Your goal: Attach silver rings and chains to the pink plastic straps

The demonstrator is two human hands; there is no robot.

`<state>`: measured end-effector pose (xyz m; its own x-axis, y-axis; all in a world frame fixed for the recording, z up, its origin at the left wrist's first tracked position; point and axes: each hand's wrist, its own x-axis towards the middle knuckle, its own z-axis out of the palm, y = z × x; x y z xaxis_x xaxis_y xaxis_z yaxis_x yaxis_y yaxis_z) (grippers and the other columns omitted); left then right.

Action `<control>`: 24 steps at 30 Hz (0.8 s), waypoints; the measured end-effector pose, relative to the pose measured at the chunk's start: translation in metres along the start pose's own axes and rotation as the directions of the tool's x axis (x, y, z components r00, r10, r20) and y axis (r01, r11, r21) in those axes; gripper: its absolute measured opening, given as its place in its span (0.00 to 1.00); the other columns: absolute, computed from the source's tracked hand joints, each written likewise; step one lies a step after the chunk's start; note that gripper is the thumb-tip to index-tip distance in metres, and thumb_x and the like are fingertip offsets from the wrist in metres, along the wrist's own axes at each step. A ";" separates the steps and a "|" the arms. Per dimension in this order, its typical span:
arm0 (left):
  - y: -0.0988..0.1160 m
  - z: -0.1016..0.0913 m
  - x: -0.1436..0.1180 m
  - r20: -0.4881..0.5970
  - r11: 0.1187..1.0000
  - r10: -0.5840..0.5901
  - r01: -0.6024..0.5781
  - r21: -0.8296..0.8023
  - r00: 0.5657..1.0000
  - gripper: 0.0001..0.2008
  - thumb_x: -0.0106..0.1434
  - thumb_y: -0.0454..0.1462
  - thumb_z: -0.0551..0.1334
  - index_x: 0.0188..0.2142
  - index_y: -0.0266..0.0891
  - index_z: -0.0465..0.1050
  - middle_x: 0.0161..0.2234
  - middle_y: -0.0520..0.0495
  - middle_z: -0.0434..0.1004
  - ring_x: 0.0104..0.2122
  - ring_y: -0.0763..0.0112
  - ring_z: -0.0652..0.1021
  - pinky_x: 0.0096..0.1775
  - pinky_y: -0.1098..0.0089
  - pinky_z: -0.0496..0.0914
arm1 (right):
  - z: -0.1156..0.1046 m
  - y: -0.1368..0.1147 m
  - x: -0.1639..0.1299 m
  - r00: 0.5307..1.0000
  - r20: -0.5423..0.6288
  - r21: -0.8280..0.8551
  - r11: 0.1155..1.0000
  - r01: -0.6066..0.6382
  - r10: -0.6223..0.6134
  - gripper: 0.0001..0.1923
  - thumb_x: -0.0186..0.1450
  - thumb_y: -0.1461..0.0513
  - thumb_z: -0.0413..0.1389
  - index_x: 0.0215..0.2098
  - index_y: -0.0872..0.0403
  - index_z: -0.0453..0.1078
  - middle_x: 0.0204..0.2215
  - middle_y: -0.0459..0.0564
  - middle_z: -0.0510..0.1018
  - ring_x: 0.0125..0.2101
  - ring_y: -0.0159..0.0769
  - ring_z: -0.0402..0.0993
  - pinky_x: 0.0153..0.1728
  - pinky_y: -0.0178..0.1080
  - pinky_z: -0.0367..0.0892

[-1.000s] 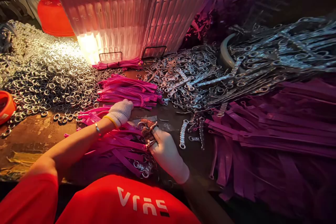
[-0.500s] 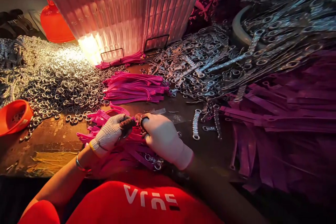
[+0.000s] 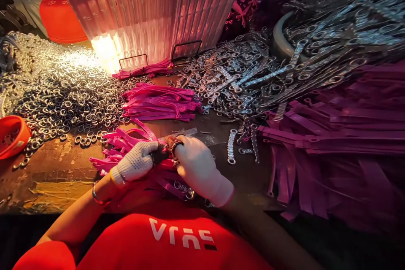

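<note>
Both my hands wear white knitted gloves and meet over a loose heap of pink plastic straps (image 3: 126, 147) at the near edge of the bench. My left hand (image 3: 137, 161) pinches a strap end from the left. From the right, my right hand (image 3: 194, 164) grips the same pink strap (image 3: 167, 162); its fingertips are dark and worn. A small metal ring seems to sit between the fingertips, but I cannot tell for sure. Finished straps with metal rings (image 3: 185, 190) lie under my right wrist.
A neat bundle of pink straps (image 3: 160, 103) lies behind the hands. Metal rings (image 3: 63, 97) are heaped at left, metal link bars (image 3: 249, 76) at right, purple straps (image 3: 341, 135) far right. An orange bowl (image 3: 12, 135) sits at left, a ribbed lamp shade (image 3: 152, 12) behind.
My left hand pulled back from the straps further out to meet my right hand near the bench edge. Both hands now pinch the same strap. The camera shifted slightly.
</note>
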<state>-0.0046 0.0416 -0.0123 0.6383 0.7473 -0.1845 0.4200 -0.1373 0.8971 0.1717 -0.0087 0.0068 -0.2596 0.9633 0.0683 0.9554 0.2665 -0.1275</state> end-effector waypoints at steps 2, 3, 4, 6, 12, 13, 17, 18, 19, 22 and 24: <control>0.001 -0.002 -0.002 -0.044 0.997 -0.023 0.020 -0.069 0.999 0.17 0.67 0.46 0.59 0.31 0.34 0.73 0.27 0.51 0.72 0.27 0.74 0.67 0.30 0.74 0.61 | -0.007 -0.001 0.001 0.995 0.096 0.023 1.000 -0.006 0.004 0.16 0.58 0.73 0.51 0.42 0.57 0.72 0.39 0.58 0.78 0.36 0.42 0.72 0.34 0.41 0.56; 0.001 -0.001 -0.004 -0.067 0.996 -0.026 0.020 -0.085 0.997 0.17 0.67 0.47 0.59 0.31 0.34 0.73 0.28 0.51 0.73 0.28 0.74 0.68 0.30 0.74 0.61 | -0.010 -0.001 0.002 0.987 0.160 0.030 0.999 -0.017 0.012 0.15 0.58 0.72 0.52 0.42 0.57 0.72 0.37 0.57 0.79 0.36 0.42 0.72 0.33 0.40 0.56; 0.002 0.000 -0.006 -0.085 0.996 -0.023 0.016 -0.084 0.996 0.18 0.68 0.48 0.59 0.31 0.34 0.74 0.28 0.50 0.73 0.29 0.74 0.68 0.31 0.74 0.62 | -0.012 -0.001 0.002 0.975 0.222 0.031 0.999 -0.035 0.027 0.14 0.59 0.71 0.51 0.41 0.56 0.72 0.35 0.56 0.79 0.34 0.42 0.73 0.32 0.40 0.55; 0.001 0.003 -0.011 -0.103 0.999 -0.011 0.005 -0.053 0.995 0.19 0.68 0.48 0.59 0.31 0.34 0.74 0.30 0.49 0.75 0.30 0.72 0.69 0.32 0.74 0.63 | -0.012 -0.002 0.003 0.953 0.295 0.017 0.997 -0.073 0.065 0.12 0.60 0.70 0.51 0.40 0.56 0.71 0.31 0.55 0.80 0.32 0.41 0.74 0.29 0.40 0.53; -0.005 0.011 -0.017 -0.117 0.997 0.065 -0.059 0.053 0.991 0.14 0.67 0.42 0.60 0.31 0.34 0.76 0.29 0.47 0.77 0.30 0.69 0.72 0.33 0.71 0.67 | 0.003 -0.006 -0.001 0.941 0.328 -0.066 0.991 0.112 -0.085 0.11 0.63 0.68 0.48 0.39 0.59 0.72 0.28 0.59 0.79 0.29 0.44 0.75 0.25 0.41 0.46; -0.004 0.010 -0.017 -0.105 0.995 0.071 -0.064 0.070 0.992 0.14 0.67 0.41 0.59 0.30 0.34 0.76 0.29 0.47 0.78 0.29 0.69 0.73 0.33 0.71 0.67 | 0.004 -0.007 -0.001 0.933 0.344 -0.074 0.987 0.144 -0.110 0.11 0.65 0.67 0.48 0.39 0.60 0.72 0.27 0.60 0.79 0.29 0.44 0.76 0.25 0.41 0.45; 0.007 -0.015 -0.021 0.024 0.977 0.090 -0.093 0.190 0.996 0.11 0.66 0.37 0.58 0.34 0.37 0.79 0.33 0.46 0.82 0.31 0.67 0.77 0.35 0.70 0.70 | -0.001 -0.007 -0.002 0.921 0.363 -0.074 0.981 0.180 -0.141 0.10 0.65 0.65 0.50 0.39 0.61 0.72 0.27 0.60 0.79 0.29 0.44 0.76 0.25 0.40 0.46; 0.009 -0.025 -0.025 0.035 0.968 0.092 -0.098 0.231 0.995 0.11 0.66 0.37 0.58 0.36 0.38 0.79 0.34 0.46 0.82 0.32 0.66 0.78 0.35 0.69 0.71 | -0.004 -0.005 -0.004 0.928 0.353 -0.076 0.985 0.157 -0.121 0.10 0.64 0.64 0.51 0.39 0.61 0.72 0.28 0.60 0.79 0.29 0.44 0.76 0.25 0.40 0.47; 0.011 -0.036 -0.029 0.016 0.958 0.093 -0.093 0.271 0.996 0.11 0.65 0.37 0.58 0.36 0.38 0.80 0.34 0.46 0.83 0.32 0.66 0.78 0.36 0.69 0.71 | -0.006 -0.003 -0.006 0.936 0.341 -0.075 0.990 0.120 -0.088 0.10 0.64 0.64 0.52 0.40 0.60 0.72 0.28 0.59 0.79 0.29 0.44 0.76 0.25 0.40 0.47; 0.014 -0.062 -0.046 -0.213 0.954 0.026 0.039 0.297 0.977 0.11 0.64 0.41 0.61 0.40 0.41 0.81 0.35 0.46 0.83 0.30 0.66 0.79 0.32 0.70 0.71 | -0.013 0.017 -0.017 0.946 0.322 0.015 0.999 0.038 -0.041 0.09 0.66 0.61 0.54 0.38 0.57 0.73 0.28 0.55 0.80 0.29 0.41 0.75 0.27 0.40 0.52; 0.017 -0.067 -0.053 -0.374 0.984 -0.091 0.142 0.111 0.923 0.14 0.64 0.42 0.63 0.46 0.42 0.80 0.36 0.47 0.83 0.23 0.72 0.75 0.24 0.74 0.68 | -0.014 0.043 -0.020 0.956 0.287 0.135 0.991 0.027 -0.065 0.10 0.67 0.57 0.56 0.37 0.55 0.74 0.32 0.54 0.80 0.33 0.39 0.75 0.31 0.37 0.57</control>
<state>-0.0749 0.0429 0.0393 0.3098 0.9453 -0.1018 0.5753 -0.1012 0.8116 0.2195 -0.0172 0.0133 -0.3506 0.9125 -0.2107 0.9204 0.2941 -0.2577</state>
